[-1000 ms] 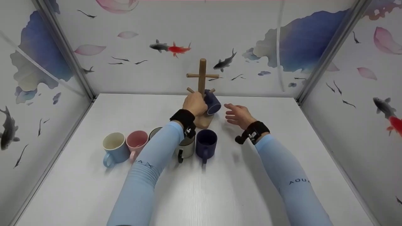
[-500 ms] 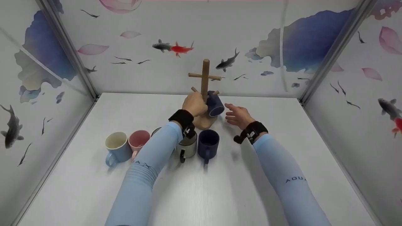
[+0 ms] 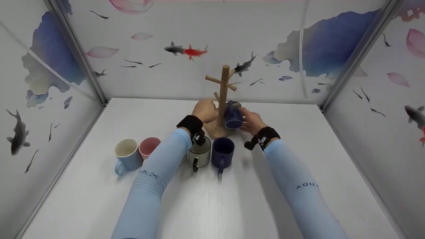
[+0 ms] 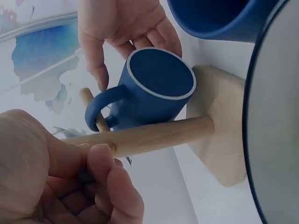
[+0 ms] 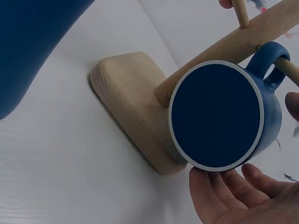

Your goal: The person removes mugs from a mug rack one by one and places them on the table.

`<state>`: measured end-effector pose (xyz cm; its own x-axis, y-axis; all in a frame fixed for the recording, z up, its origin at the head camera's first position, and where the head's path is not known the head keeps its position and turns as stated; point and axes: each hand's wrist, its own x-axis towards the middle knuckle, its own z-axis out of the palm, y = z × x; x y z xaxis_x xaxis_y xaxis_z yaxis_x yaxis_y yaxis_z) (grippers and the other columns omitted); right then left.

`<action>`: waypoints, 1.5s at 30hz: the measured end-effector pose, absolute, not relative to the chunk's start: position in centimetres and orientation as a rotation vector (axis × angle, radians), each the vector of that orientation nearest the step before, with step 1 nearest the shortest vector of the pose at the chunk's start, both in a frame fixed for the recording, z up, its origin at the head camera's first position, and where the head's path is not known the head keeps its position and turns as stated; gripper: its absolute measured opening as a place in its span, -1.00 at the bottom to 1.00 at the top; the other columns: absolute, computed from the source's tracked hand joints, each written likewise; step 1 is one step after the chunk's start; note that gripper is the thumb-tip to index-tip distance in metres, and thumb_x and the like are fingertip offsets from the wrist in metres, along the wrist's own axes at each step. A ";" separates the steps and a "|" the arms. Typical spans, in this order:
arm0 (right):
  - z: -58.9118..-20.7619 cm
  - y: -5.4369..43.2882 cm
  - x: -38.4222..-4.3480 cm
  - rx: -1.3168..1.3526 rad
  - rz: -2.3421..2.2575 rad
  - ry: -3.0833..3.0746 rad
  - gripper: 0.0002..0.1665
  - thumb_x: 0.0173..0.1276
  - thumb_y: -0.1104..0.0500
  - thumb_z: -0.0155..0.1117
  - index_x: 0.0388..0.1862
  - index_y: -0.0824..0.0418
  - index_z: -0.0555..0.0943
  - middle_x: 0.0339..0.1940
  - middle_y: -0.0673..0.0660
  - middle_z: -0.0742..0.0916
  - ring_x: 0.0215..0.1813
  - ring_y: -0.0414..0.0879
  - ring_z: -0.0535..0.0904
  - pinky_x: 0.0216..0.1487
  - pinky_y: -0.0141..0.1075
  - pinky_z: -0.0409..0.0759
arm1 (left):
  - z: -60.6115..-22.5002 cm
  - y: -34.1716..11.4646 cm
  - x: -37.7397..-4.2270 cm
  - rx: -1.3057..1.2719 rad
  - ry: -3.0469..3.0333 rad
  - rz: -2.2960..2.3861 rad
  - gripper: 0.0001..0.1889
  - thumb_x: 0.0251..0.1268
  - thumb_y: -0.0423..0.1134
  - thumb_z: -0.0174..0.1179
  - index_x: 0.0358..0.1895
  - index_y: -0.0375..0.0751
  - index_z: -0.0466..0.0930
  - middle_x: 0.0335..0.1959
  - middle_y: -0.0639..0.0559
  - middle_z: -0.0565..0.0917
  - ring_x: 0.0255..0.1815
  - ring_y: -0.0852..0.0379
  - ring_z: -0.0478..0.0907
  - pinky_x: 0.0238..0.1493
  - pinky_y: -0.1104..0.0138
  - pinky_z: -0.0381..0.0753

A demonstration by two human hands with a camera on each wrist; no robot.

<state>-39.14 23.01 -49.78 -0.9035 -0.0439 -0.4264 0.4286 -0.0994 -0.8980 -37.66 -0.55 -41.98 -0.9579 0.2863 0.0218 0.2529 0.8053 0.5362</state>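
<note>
A wooden mug tree (image 3: 223, 89) stands at the back of the table. A dark blue mug (image 3: 234, 119) hangs by its handle on a lower peg (image 5: 287, 70), bottom facing outward. My left hand (image 3: 205, 111) is at the post's left side, thumb and forefinger pinching another peg, as the left wrist view shows. On the mug's other side is my right hand (image 3: 254, 122); in the right wrist view its fingertips touch the mug's wall, while the thumb sits apart near the peg holding the handle.
In front stand a light blue mug (image 3: 131, 159), a pink mug (image 3: 149, 146), a pale mug with a black handle (image 3: 201, 156) and a second dark blue mug (image 3: 222, 154). My left sleeve partly covers the row. Printed walls enclose the white table (image 3: 206, 209).
The mug tree has turned, swinging the hanging mug toward the front and right, its handle now showing. My right hand, apart from the mug before, now meets it. The left hand stays at the tree.
</note>
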 end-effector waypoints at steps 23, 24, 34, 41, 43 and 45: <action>-51.6 20.9 -39.3 0.511 -2.452 1.474 -0.29 0.51 -0.13 0.37 0.50 0.17 0.52 0.20 0.12 0.72 0.08 -0.06 0.75 0.01 -0.32 0.78 | -41.3 -0.4 -37.4 0.477 2.983 0.758 -0.70 0.35 -0.41 0.12 -0.15 -0.36 0.88 -0.24 -0.09 0.84 -0.35 0.06 0.48 -0.31 0.29 0.48; -51.7 20.8 -39.3 0.507 -2.468 1.446 -0.35 0.51 -0.11 0.35 0.44 0.16 0.54 0.15 0.11 0.73 0.03 -0.06 0.76 -0.02 -0.32 0.80 | -41.3 -0.4 -37.4 0.473 2.980 0.759 -0.70 0.36 -0.41 0.12 -0.14 -0.35 0.89 -0.24 -0.08 0.84 -0.36 0.07 0.48 -0.34 0.33 0.42; -51.9 20.5 -38.9 0.583 -2.541 1.323 -0.45 0.47 -0.10 0.39 0.29 0.14 0.56 0.08 0.10 0.73 -0.04 -0.05 0.76 -0.11 -0.27 0.81 | -41.9 -0.2 -37.5 0.431 2.952 0.815 -0.79 0.36 -0.42 0.13 -0.35 -0.27 0.77 -0.45 0.05 0.61 -0.47 0.11 0.37 -0.47 0.32 0.31; -51.5 20.9 -38.7 0.599 -2.520 1.345 -0.38 0.44 -0.09 0.40 0.35 0.15 0.54 0.13 0.12 0.70 -0.03 -0.04 0.75 -0.14 -0.27 0.80 | -42.1 0.0 -37.2 0.403 2.993 0.707 -0.75 0.54 -0.31 0.20 0.01 -0.31 0.86 -0.01 -0.14 0.90 -0.21 0.06 0.61 -0.17 0.20 0.65; -51.4 21.2 -38.7 0.600 -2.513 1.340 -0.35 0.45 -0.08 0.40 0.40 0.15 0.51 0.15 0.13 0.69 0.00 -0.02 0.75 -0.13 -0.27 0.81 | -42.2 0.2 -37.2 0.371 3.006 0.685 -0.78 0.53 -0.32 0.21 -0.02 -0.30 0.83 -0.03 -0.15 0.88 -0.22 0.04 0.60 -0.20 0.16 0.66; -51.2 21.4 -38.7 0.601 -2.500 1.337 -0.31 0.46 -0.08 0.41 0.45 0.15 0.47 0.18 0.13 0.68 0.04 -0.02 0.73 -0.10 -0.27 0.81 | -42.3 0.5 -37.1 0.337 3.028 0.661 -0.81 0.53 -0.32 0.22 -0.04 -0.29 0.82 -0.07 -0.13 0.86 -0.25 0.05 0.59 -0.24 0.15 0.66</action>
